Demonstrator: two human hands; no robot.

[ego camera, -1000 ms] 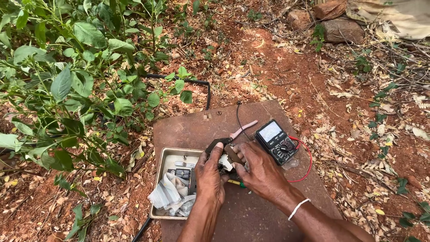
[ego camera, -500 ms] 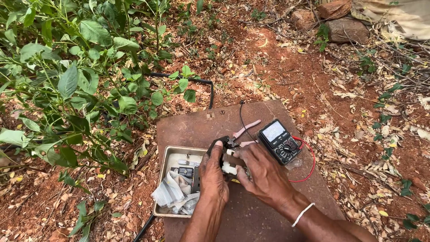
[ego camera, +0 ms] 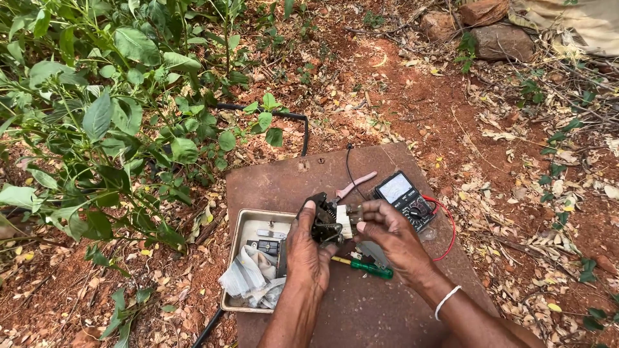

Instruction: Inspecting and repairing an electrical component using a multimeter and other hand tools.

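Both hands, left [ego camera: 308,248] and right [ego camera: 393,237], grip a small black part [ego camera: 325,222], seemingly electrical

A black handheld multimeter's pale rectangular screen [ego camera: 394,187] lies just beyond the right hand's fingers [ego camera: 369,209].
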